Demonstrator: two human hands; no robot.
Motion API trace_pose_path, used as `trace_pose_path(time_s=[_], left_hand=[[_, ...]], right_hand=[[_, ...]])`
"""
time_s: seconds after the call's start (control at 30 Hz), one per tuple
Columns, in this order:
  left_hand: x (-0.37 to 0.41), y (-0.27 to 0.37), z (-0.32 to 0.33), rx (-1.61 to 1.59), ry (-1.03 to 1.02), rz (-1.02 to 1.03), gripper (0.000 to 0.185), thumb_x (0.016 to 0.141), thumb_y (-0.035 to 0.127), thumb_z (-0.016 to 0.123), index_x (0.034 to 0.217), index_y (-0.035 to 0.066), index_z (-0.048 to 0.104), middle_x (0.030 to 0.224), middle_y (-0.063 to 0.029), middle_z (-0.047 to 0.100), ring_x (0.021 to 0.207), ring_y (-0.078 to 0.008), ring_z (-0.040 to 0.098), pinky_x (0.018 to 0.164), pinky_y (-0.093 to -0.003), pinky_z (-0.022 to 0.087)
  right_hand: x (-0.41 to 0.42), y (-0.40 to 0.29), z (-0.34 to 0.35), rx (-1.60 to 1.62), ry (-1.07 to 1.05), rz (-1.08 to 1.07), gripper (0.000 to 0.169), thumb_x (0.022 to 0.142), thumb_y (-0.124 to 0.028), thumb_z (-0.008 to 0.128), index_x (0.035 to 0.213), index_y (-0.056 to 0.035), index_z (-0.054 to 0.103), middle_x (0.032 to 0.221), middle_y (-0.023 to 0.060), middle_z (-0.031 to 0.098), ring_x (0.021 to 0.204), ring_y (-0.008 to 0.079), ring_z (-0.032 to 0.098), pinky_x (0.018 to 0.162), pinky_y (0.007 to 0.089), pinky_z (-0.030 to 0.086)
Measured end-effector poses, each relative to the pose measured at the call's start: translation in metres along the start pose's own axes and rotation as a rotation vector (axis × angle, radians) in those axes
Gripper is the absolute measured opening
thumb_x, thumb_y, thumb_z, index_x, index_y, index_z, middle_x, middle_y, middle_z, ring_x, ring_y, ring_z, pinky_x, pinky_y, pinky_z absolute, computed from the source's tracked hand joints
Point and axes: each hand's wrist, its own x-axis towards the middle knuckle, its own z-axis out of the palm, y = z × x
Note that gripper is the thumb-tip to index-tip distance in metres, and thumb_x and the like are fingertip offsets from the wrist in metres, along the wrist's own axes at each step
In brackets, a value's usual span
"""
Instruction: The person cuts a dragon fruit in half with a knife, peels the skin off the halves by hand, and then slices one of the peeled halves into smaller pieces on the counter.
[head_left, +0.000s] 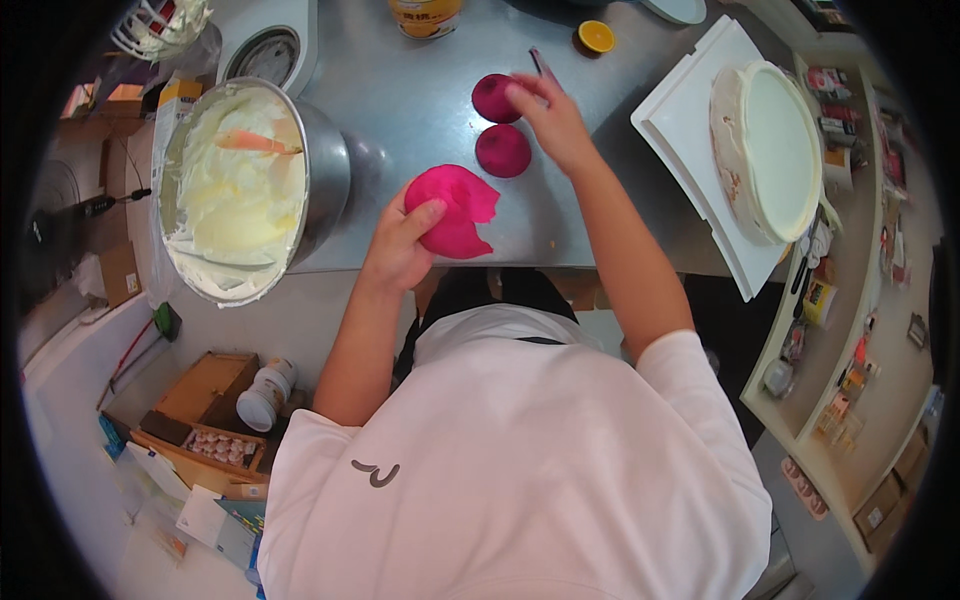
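Observation:
My left hand grips a bright magenta dragon fruit peel, thumb on top, with a torn notch at its right side. The thumb and index finger of my right hand pinch the right edge of a dark magenta round piece of dragon fruit on the steel table. A second round piece rests just below it, close to or touching it. Just beyond my right hand lies a slim knife-like tool, partly hidden by the fingers.
A steel mixing bowl of pale cream holds an orange-pink spatula. At right, a frosted cake stands on white boards. Farther back are a halved orange, a yellow tub and a scale. The steel tabletop ends near my waist.

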Motion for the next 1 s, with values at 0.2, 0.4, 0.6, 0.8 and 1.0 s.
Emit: trace_pose_path(time_s=[0.2,0.4,0.6,0.8,1.0], left_hand=[[0.013,0.004,0.051,0.349,-0.085,-0.143,0.029,0.084,0.012,0.067,0.108,0.000,0.055,0.102,-0.0065,0.062,0.090,-0.0154,0.060,0.080,-0.0315,0.050],[0.024,-0.031,0.085,1.218,-0.155,0.067,0.018,0.087,0.014,0.066,0.091,0.004,0.053,0.078,-0.0004,0.057,0.072,-0.0055,0.053,0.064,-0.0238,0.046],[0.017,-0.115,0.141,1.244,-0.124,-0.157,0.017,0.091,0.017,0.061,0.092,0.003,0.052,0.071,-0.0053,0.059,0.066,-0.0096,0.056,0.055,-0.0254,0.048],[0.001,-0.248,0.201,1.134,-0.213,-0.473,0.018,0.096,0.014,0.045,0.111,0.005,0.050,0.095,-0.0107,0.064,0.074,-0.0174,0.064,0.064,-0.0293,0.055],[-0.030,-0.390,0.277,0.903,-0.590,-0.948,0.045,0.093,0.019,0.041,0.136,0.006,0.040,0.125,-0.0135,0.056,0.111,-0.0260,0.058,0.099,-0.0420,0.041]], right_hand=[[-0.104,-0.010,-0.019,0.598,-0.346,0.216,0.035,0.089,-0.018,0.063,0.120,-0.0021,0.058,0.106,0.0060,0.062,0.099,0.0130,0.058,0.086,0.0296,0.048],[-0.166,-0.006,-0.057,0.396,0.029,0.104,0.028,0.083,-0.006,0.067,0.110,-0.0015,0.063,0.103,0.0057,0.062,0.089,0.0137,0.059,0.077,0.0272,0.050],[-0.244,0.033,-0.097,-0.052,0.541,-0.254,0.027,0.077,0.004,0.062,0.101,-0.0070,0.068,0.093,0.0091,0.057,0.085,0.0215,0.061,0.074,0.0280,0.052],[-0.355,0.122,-0.154,-0.157,0.808,-0.277,0.026,0.076,0.000,0.062,0.101,-0.0071,0.066,0.118,0.0129,0.059,0.099,0.0298,0.062,0.083,0.0353,0.052],[-0.476,0.201,-0.218,-0.119,1.108,-0.209,0.032,0.080,-0.003,0.066,0.111,-0.0075,0.065,0.117,0.0116,0.061,0.103,0.0287,0.061,0.085,0.0352,0.051]])
